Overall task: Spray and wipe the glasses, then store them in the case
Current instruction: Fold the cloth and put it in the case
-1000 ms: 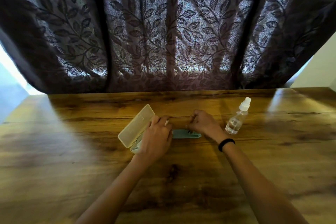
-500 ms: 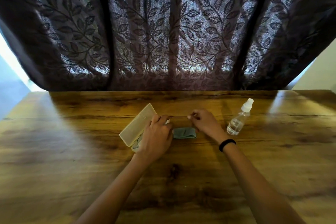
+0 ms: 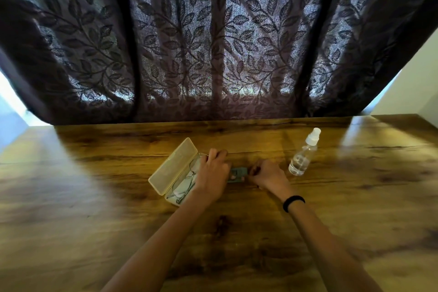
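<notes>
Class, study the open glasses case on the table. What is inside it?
The glasses lie inside the case, on a pale lining. The left hand covers its right side, so what lies there is hidden.

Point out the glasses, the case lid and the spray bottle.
glasses [image 3: 184,184]: head view, on the near lens.
case lid [image 3: 173,166]: head view, middle of its inner face.
spray bottle [image 3: 302,157]: head view, on its clear body.
</notes>
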